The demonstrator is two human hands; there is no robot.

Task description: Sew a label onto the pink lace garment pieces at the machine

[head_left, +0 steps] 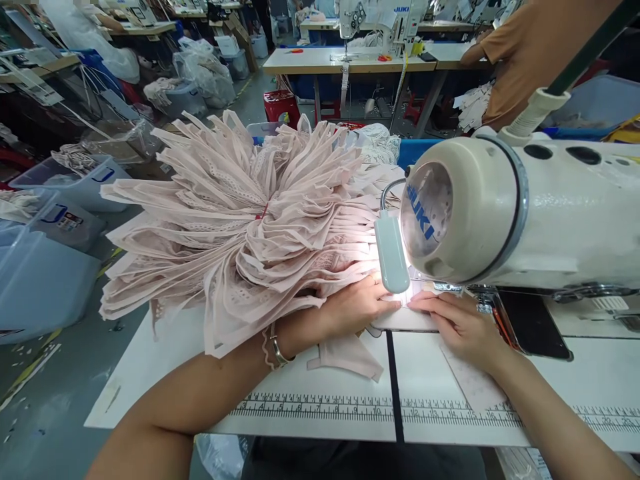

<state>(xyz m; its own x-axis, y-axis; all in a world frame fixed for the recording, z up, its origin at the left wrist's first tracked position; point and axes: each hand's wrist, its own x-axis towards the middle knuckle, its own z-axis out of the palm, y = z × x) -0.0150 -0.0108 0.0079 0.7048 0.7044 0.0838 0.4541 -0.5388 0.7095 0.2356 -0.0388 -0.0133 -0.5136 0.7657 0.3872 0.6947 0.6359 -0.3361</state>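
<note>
My left hand (357,305) lies low on the sewing machine bed, its fingertips pressed on pale fabric (411,293) under the lamp (392,252). Facing it from the right, my right hand (457,323) has its fingers together on the same fabric, beside the presser foot area. The white sewing machine (565,207) overhangs the right side. A large bundle of pale pink fabric pieces (250,220), tied with red in the middle, spreads over the table left of the machine. One loose pink piece (350,357) sits below my left wrist, and another (473,380) lies partly under my right forearm.
A dark phone (537,323) lies right of my right hand. The table's front edge carries a ruler strip (320,407). Plastic bins (45,280) stand on the floor at left. Beyond are another sewing table (320,61) and a person in a brown shirt (545,53).
</note>
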